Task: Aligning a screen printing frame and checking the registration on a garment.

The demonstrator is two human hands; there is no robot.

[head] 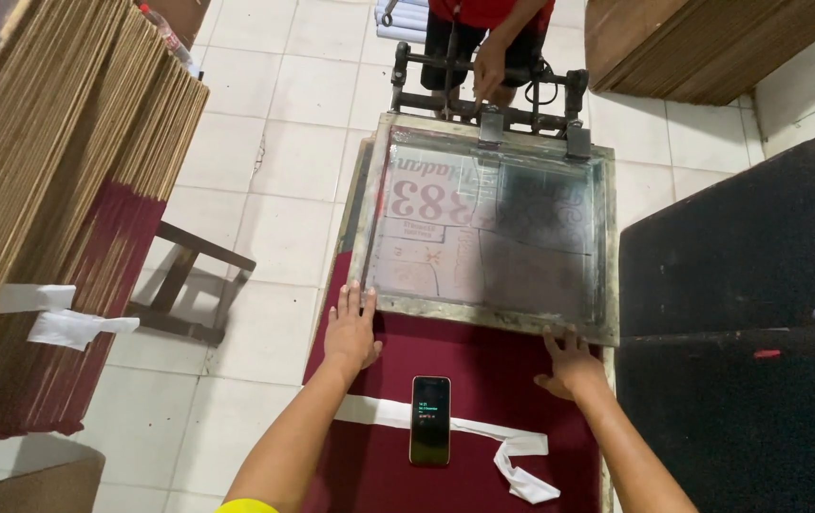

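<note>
Head view: the left hand (pixel 352 328) is laid flat, fingers spread, on the maroon surface (pixel 483 380) with its fingertips against the near left corner of the screen-printing frame (pixel 488 223); nothing is grasped in its grip. The right hand (pixel 569 361) is pressed at the near right edge of the frame, fingers splayed and partly tucked under the rim; its grip is open too, and whether the frame is being lifted cannot be told. The frame is seen lying down over the surface, its far edge clamped in a dark hinged bracket (pixel 483 100). Judging from this, the screen appears lowered or about to be raised; no squeegee is seen, so how far the printing pass has gone is not shown.

Just nearer than the frame, a phone (pixel 430 420) is lying on a white strip (pixel 512 451). Beyond the frame, another person's hand (pixel 489 68) is resting on the bracket. Left of the frame, stacked cardboard sheets (pixel 56 190) are leaning; right of it, dark boards (pixel 740 313) are piled close.
</note>
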